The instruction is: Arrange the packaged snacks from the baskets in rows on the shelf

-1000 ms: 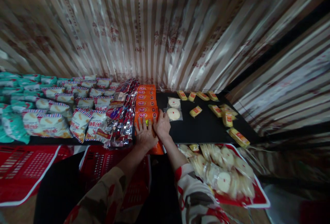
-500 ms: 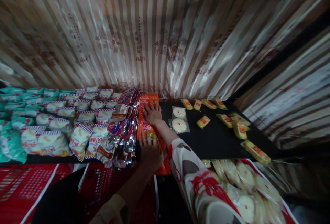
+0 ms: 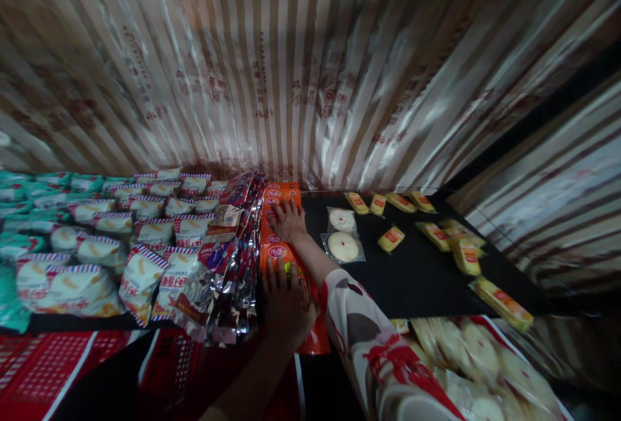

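Note:
A row of overlapping orange snack packets [image 3: 277, 251] lies on the black shelf, running from the back edge to the front. Flat on the front part of that row rests my left hand [image 3: 286, 304], its fingers stretched out. Farther back, my right hand [image 3: 290, 219] lies on the same packets with fingers extended. Neither hand grips anything. Directly left of the orange row is a layered row of dark red and silver foil packets [image 3: 242, 246]. Right of my right hand sit two round white pastries [image 3: 343, 246] in clear wrappers.
White snack bags [image 3: 145, 232] and green bags [image 3: 48, 204] fill the shelf's left side. Several yellow-wrapped snacks [image 3: 391, 238] are scattered on the black shelf [image 3: 402, 285] at right. Red baskets [image 3: 43, 366] stand below, one holding wrapped round pastries [image 3: 485, 353]. A striped curtain [image 3: 272, 85] hangs behind.
The camera view has shifted slightly closer, so the shelf front appears lower. Both hands remain on the orange packets, with little visible movement along the row.

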Motion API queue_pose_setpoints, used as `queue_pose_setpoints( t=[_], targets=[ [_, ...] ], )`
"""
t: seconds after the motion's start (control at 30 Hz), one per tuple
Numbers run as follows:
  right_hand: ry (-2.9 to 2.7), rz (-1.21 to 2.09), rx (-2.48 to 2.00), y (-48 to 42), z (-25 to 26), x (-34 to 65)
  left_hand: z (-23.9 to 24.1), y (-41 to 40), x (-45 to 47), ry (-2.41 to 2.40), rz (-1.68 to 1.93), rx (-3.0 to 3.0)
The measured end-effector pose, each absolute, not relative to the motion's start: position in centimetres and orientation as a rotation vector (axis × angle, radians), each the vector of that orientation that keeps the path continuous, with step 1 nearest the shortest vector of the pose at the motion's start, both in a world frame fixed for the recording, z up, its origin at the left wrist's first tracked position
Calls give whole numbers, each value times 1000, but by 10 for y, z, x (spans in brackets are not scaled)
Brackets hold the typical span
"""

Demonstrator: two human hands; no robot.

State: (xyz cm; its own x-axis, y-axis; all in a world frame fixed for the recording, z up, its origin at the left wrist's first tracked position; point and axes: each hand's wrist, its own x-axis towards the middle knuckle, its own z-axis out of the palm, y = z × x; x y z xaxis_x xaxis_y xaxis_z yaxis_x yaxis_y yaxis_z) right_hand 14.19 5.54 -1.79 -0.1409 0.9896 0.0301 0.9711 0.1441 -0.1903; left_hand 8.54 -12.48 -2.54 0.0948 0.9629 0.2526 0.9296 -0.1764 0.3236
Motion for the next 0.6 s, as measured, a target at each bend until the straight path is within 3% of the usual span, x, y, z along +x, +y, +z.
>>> queue_pose_setpoints(
  t=[0.6],
  targets=[
    [-2369, 93, -1889, 78, -13, 121, -26, -125, 80, 1938, 626, 2213]
  ],
)
